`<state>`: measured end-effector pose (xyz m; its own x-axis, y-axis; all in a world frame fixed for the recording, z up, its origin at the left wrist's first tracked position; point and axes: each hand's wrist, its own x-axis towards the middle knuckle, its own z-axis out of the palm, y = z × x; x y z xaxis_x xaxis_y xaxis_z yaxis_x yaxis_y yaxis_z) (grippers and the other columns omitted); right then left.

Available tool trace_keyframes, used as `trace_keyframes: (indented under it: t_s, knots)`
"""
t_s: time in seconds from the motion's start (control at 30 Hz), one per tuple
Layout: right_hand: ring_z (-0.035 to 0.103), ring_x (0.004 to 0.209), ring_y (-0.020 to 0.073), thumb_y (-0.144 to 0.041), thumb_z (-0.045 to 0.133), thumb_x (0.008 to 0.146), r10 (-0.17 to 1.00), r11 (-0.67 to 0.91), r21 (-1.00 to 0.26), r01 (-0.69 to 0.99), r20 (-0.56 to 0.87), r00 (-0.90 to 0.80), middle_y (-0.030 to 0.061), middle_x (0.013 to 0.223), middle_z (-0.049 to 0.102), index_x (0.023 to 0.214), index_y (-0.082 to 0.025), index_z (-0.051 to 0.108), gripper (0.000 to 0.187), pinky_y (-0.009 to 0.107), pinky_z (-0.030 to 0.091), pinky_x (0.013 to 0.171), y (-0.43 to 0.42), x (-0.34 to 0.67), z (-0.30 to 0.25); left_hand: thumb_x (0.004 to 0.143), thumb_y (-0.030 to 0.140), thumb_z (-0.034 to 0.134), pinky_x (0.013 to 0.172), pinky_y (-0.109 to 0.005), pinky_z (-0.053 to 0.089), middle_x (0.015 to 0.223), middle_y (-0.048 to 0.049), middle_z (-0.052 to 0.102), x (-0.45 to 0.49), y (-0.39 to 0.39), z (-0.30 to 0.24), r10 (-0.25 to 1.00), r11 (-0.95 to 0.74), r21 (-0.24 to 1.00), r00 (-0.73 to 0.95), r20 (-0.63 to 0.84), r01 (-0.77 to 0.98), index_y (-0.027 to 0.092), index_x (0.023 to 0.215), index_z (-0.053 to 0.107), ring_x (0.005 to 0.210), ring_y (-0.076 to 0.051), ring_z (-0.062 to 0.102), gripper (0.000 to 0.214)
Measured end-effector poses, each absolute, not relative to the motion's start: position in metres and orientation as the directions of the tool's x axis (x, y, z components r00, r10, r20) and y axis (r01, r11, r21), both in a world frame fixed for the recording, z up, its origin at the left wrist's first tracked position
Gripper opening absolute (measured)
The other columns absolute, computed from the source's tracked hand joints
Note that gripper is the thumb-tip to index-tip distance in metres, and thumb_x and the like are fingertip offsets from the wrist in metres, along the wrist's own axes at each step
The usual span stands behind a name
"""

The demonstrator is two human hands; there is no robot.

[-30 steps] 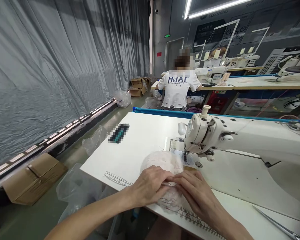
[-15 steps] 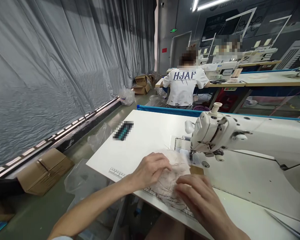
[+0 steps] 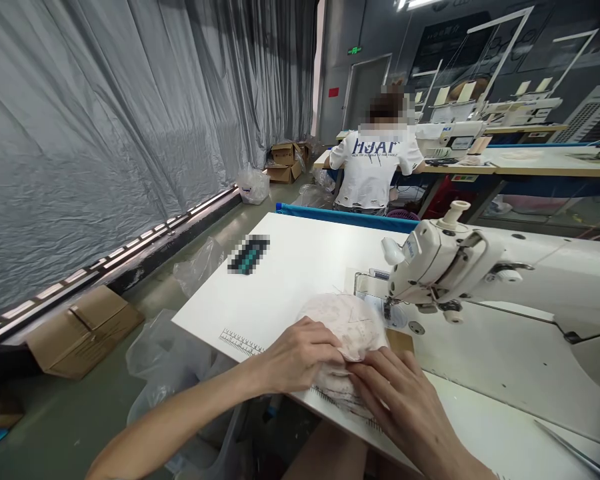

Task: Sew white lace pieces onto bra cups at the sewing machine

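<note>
A pale pinkish-white, rounded piece of fabric (image 3: 353,323) lies at the near edge of the white table, with fine loose threads on it. My left hand (image 3: 303,353) is closed on its left side, fingers bent over a fold. From the right, my right hand (image 3: 397,387) pinches the same fold, its fingertips close to those of the left. More layers of pale fabric show below the hands, partly covered by them. The needle area (image 3: 387,310) of the white sewing machine (image 3: 445,260) stands just right of the fabric, apart from it.
A blurred-out dark object (image 3: 249,255) rests on the table's left part. Printed ruler marks (image 3: 240,341) run along the near edge. A pointed metal tool (image 3: 575,445) lies at right. Ahead sits a person in a white shirt (image 3: 373,170). A cardboard box (image 3: 85,330) and plastic bags are at left.
My hands have drawn together at the fabric's middle and gathered a fold there. The fabric's far part now shows as a smoother, rounded shape. The view has shifted slightly.
</note>
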<state>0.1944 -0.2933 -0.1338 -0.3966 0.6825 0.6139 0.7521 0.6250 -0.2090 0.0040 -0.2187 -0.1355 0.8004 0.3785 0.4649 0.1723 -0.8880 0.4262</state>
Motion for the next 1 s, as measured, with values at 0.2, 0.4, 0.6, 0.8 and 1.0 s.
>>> trace_keyframes:
  t_s: [0.2, 0.4, 0.6, 0.8, 1.0]
  knots:
    - [0.047, 0.074, 0.0157, -0.011, 0.044, 0.090, 0.719, 0.598, -0.266, 0.756, 0.596, -0.358, 0.0057, 0.083, 0.056, 0.092, -0.015, 0.056, 0.013, 0.029, 0.028, 0.064, -0.293, 0.195, -0.134, 0.080, 0.020, 0.054, 0.077, -0.028, 0.038, 0.089, -0.0039, 0.062, 0.010, -0.222, -0.133, 0.461, -0.844, 0.503, 0.733, 0.500, 0.188, 0.012, 0.087, 0.061, 0.085, -0.013, 0.054, 0.013]
    - [0.052, 0.091, 0.0196, -0.019, 0.053, 0.089, 0.637, 0.613, -0.125, 0.780, 0.662, -0.394, 0.0076, 0.101, 0.061, 0.102, -0.019, 0.057, 0.014, 0.033, 0.031, 0.074, -0.304, 0.188, -0.140, 0.084, 0.017, 0.050, 0.072, -0.023, 0.043, 0.083, -0.0026, 0.062, 0.011, -0.217, -0.135, 0.625, -0.685, 0.702, 0.651, 0.431, 0.193, 0.012, 0.088, 0.057, 0.078, -0.011, 0.055, 0.010]
    - [0.052, 0.082, 0.0167, -0.014, 0.043, 0.090, 0.717, 0.599, -0.198, 0.776, 0.563, -0.410, 0.0037, 0.090, 0.062, 0.092, -0.017, 0.058, 0.016, 0.033, 0.028, 0.074, -0.304, 0.181, -0.141, 0.082, 0.005, 0.042, 0.079, -0.024, 0.042, 0.080, -0.0032, 0.061, 0.009, -0.213, -0.139, 0.462, -0.793, 0.608, 0.682, 0.566, 0.033, 0.011, 0.078, 0.054, 0.082, -0.011, 0.055, 0.014]
    - [0.049, 0.075, 0.0148, -0.009, 0.046, 0.088, 0.729, 0.619, -0.333, 0.712, 0.581, -0.362, 0.0025, 0.084, 0.061, 0.091, -0.018, 0.059, 0.017, 0.031, 0.026, 0.067, -0.299, 0.182, -0.132, 0.081, 0.000, 0.041, 0.081, -0.026, 0.041, 0.093, -0.0073, 0.062, 0.005, -0.212, -0.145, 0.401, -0.819, 0.573, 0.693, 0.599, -0.022, 0.010, 0.081, 0.065, 0.088, -0.013, 0.056, 0.026]
    - [0.045, 0.070, 0.0140, -0.010, 0.045, 0.088, 0.744, 0.607, -0.368, 0.704, 0.575, -0.340, 0.0031, 0.075, 0.057, 0.083, -0.016, 0.057, 0.014, 0.029, 0.025, 0.063, -0.298, 0.182, -0.135, 0.075, 0.001, 0.042, 0.081, -0.028, 0.040, 0.096, -0.0097, 0.062, -0.002, -0.219, -0.138, 0.406, -0.807, 0.591, 0.726, 0.555, 0.000, 0.008, 0.087, 0.066, 0.089, -0.015, 0.055, 0.027]
